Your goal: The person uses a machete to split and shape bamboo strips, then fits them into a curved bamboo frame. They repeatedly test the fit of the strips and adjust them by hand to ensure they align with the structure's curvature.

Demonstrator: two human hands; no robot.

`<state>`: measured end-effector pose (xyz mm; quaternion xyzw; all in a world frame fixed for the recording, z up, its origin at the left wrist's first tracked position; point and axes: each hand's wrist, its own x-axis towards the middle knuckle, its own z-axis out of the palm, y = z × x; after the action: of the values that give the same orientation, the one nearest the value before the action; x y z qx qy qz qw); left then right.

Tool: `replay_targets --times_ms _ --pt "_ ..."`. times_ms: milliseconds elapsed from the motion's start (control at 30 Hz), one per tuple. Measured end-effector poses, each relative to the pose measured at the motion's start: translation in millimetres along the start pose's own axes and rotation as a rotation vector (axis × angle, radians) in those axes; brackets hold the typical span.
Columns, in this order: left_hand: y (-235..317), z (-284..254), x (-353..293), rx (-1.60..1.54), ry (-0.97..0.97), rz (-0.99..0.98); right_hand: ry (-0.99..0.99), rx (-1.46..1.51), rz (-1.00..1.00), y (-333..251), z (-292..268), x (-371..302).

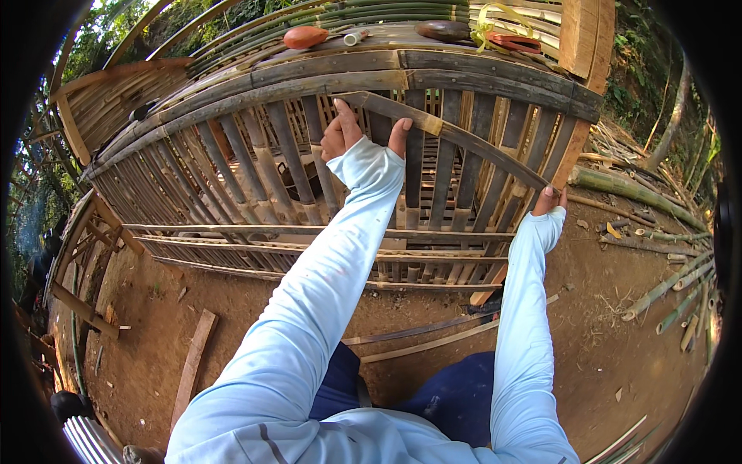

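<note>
A dark, flat bamboo strip (483, 151) slants down to the right across the front of a slatted bamboo fence (446, 174). Near its upper left end is my left hand (352, 139), index fingertip and thumb raised against the strip, the other fingers curled. My right hand (549, 201) pinches the lower right end beside a wooden post (570, 157). The strip crosses upright slats just below the doubled bamboo top rail (325, 83). Part of each hand's grip is hidden behind the fingers and cuffs.
Along the top lie a reddish oval object (305, 37), a short whitish cylinder (355, 38), a dark oblong object (443, 30) and yellow ribbon (485, 27). A plank (193, 363) rests on the dirt floor. Cut bamboo poles (672, 286) are piled at right.
</note>
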<state>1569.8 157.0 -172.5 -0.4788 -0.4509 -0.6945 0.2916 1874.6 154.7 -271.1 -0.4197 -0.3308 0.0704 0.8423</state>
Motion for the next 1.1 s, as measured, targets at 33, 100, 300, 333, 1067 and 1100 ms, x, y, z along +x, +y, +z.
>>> replay_targets --times_ms 33,100,300,333,1067,1100 --pt "0.7 -1.1 -0.4 0.012 -0.008 0.000 -0.005 -0.034 0.005 -1.6 -0.1 -2.3" --pt "-1.7 -7.5 2.2 0.050 -0.022 0.005 -0.024 -0.096 0.047 -23.3 10.0 -20.5" --pt "1.2 -12.5 6.8 0.027 -0.059 -0.030 -0.032 -0.252 0.020 -42.5 14.5 -47.3" --pt "1.6 -12.8 7.1 0.021 -0.064 -0.028 -0.026 -0.267 0.008 -37.2 13.3 -49.4" --pt "-5.5 -5.9 8.5 0.121 -0.145 -0.125 -0.069 -0.393 -0.014 -35.2 -11.8 -59.6" --pt "-1.8 -7.6 10.6 0.128 -0.159 -0.132 -0.091 -0.455 0.039 -32.1 -14.9 -61.9"
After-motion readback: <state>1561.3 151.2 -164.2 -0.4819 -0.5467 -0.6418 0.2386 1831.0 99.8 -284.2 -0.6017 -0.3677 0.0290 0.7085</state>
